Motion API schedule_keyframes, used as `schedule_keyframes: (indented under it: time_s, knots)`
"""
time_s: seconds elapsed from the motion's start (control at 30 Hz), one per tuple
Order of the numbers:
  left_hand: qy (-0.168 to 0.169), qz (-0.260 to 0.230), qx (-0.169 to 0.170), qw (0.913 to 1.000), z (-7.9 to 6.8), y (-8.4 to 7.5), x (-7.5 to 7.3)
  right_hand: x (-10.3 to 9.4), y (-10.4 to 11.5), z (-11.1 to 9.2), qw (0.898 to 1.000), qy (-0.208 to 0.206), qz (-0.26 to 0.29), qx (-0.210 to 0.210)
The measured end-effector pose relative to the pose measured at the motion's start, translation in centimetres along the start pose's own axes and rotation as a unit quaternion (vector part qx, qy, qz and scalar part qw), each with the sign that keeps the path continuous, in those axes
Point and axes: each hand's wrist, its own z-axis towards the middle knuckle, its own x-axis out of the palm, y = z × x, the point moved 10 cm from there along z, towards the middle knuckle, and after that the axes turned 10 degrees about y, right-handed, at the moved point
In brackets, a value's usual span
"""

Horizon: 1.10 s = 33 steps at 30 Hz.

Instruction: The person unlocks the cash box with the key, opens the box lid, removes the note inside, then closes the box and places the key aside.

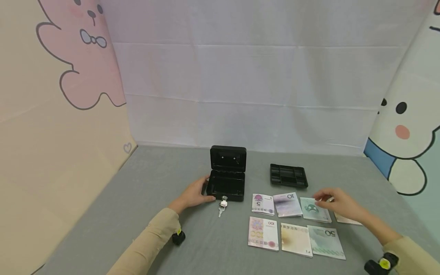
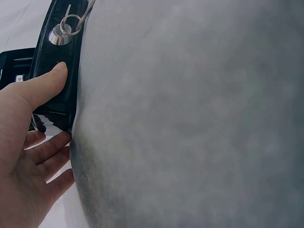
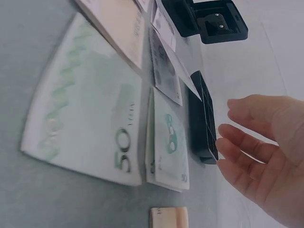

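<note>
A black cash box (image 1: 236, 198) stands with its lid raised, and its inside looks bare. My left hand (image 1: 193, 194) is at its front left corner, thumb on the front wall, fingers along the left side. Keys (image 1: 221, 211) hang from the silver lock (image 2: 60, 35) beside that thumb. My right hand (image 1: 338, 201) hovers over green banknotes (image 1: 314, 212), its fingers loosely bent and nothing between them in the right wrist view. Left of those lie purple 5 notes (image 1: 262, 204) and bluish 10 notes (image 1: 288, 205). Part of another bundle (image 1: 345, 219) shows beneath the right forearm.
A black compartment tray (image 1: 305, 176) lies right of the box. Nearer the front are red 100 notes (image 1: 262, 233), yellowish-brown notes (image 1: 296, 239) and green 50 notes (image 1: 326, 242). A white cloth (image 1: 254, 76) hangs behind the grey tabletop (image 1: 165, 168).
</note>
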Motion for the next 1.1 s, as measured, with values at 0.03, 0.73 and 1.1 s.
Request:
schedule_keyframes:
  time_s: [0.03, 0.73, 1.1]
  knots:
    - [0.0, -0.001, 0.0, 1.0, 0.0, 0.0, 0.0, -0.2, 0.1, 0.4, 1.0, -0.006, -0.003, -0.001]
    - [0.003, 0.005, -0.007, 1.0, 0.0, -0.1, 0.0, -0.9, -2.7, 8.3, 0.992, -0.118, 0.022, -0.029]
    - [0.0, 0.005, 0.002, 1.0, 0.2, 0.1, 0.1, -0.3, -2.6, 9.6, 0.989, -0.142, -0.003, -0.043]
